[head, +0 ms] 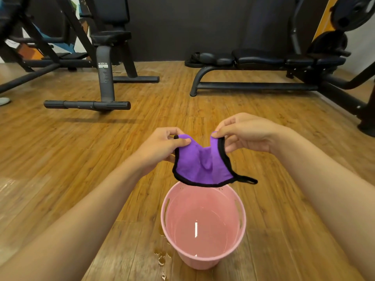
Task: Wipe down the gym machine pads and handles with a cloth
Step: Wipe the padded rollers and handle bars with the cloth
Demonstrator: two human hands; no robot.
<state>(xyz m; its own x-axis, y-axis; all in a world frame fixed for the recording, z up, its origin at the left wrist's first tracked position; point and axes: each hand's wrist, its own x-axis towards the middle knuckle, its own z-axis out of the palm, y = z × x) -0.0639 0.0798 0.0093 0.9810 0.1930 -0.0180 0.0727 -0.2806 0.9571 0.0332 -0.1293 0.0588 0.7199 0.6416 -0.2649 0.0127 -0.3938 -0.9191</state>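
A purple cloth (199, 166) with a black hem hangs in the air between my hands, just above a pink bucket (241, 230) that holds water. My left hand (160, 148) pinches the cloth's upper left corner between thumb and fingers. The upper right corner is pinched by my right hand (245, 133). A small black loop trails from the cloth's lower right corner. Across the floor stand a black seat machine with padded seat (110, 36) at the left and a flat bench with black pads (259, 56) at the right.
The floor is wood plank (60, 159), with water drops (161, 260) beside the bucket's left side. The left machine's foot bar (87, 105) lies across the floor ahead. Weight plates (353, 11) hang on a frame at the far right.
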